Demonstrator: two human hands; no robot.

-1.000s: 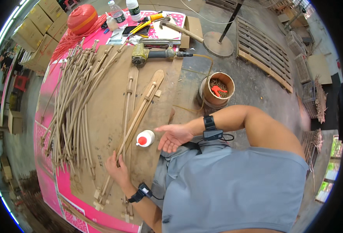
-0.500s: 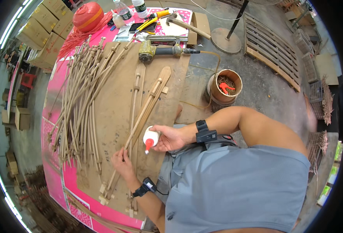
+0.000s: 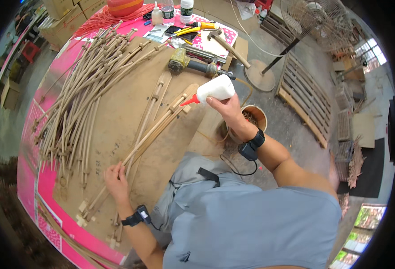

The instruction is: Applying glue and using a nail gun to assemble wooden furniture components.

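Note:
My right hand grips a white squeeze bottle with a red nozzle. The bottle is tilted, and its tip points down close to the knobbed far end of a thin wooden rod. That rod lies slantwise on the brown board, along a flat wooden strip with a rounded end. My left hand pinches the rod near its lower part. Small wooden blocks sit at the near end. Just left of it lies another rod-and-strip set.
A heap of knobbed wooden rods covers the board's left side. Beyond are an air nailer with a hose, a hammer, pliers and bottles. A bucket, a fan and a pallet stand on the right.
My right hand has carried the bottle away from me, from the rod's middle to its far end, and the nozzle now points left. My left hand stays on the rod. The view has shifted.

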